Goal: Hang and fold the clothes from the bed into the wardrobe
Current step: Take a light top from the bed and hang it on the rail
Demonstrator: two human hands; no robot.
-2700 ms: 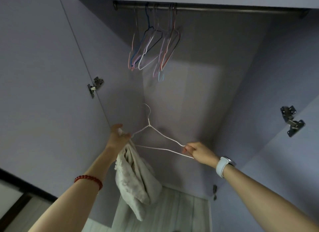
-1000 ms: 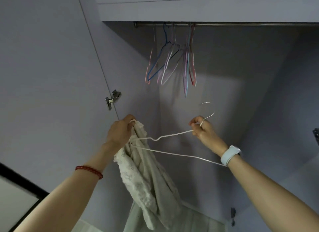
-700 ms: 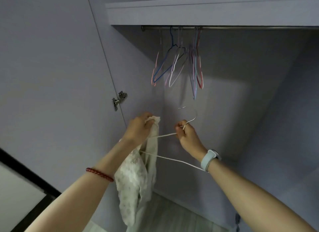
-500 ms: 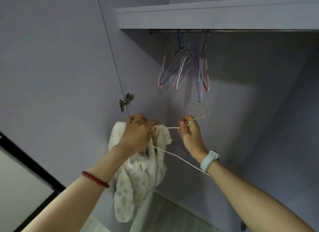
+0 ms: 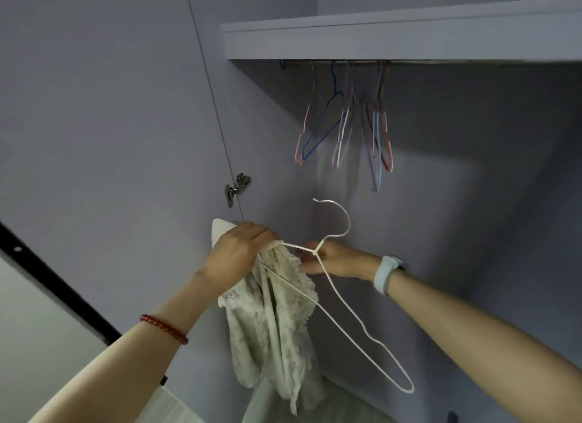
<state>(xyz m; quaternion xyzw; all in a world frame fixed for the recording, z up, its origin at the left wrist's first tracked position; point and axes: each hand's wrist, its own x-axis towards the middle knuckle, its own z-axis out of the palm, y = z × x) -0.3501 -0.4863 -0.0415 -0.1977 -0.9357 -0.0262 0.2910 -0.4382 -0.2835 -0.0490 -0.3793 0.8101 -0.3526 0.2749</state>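
the left hand (image 5: 239, 252) grips a bunched cream lace garment (image 5: 277, 322) together with one shoulder end of a thin white wire hanger (image 5: 343, 325), fingers curled over both at the same spot, evidently to feed the fabric onto that arm of the hanger. the right hand (image 5: 333, 260) pinches the hanger just below its neck, where the wire twists into the hook, apparently to steady the frame while the other hand works; the exact lie of its fingers is partly hidden behind the wire. the hanger's hook points up toward the metal wardrobe rail (image 5: 441, 62) under the grey shelf (image 5: 409, 41), well apart from it, and its far shoulder loop hangs free, low and to the right. the garment hangs down in loose folds from the left hand's grasp, inside the open wardrobe, not yet spread across the hanger. a cluster of coloured wire hangers (image 5: 346, 129) hangs bare on the rail. judgement: dressing of the hanger is in hand and incomplete; the garment may slip off the single shoulder if released now.
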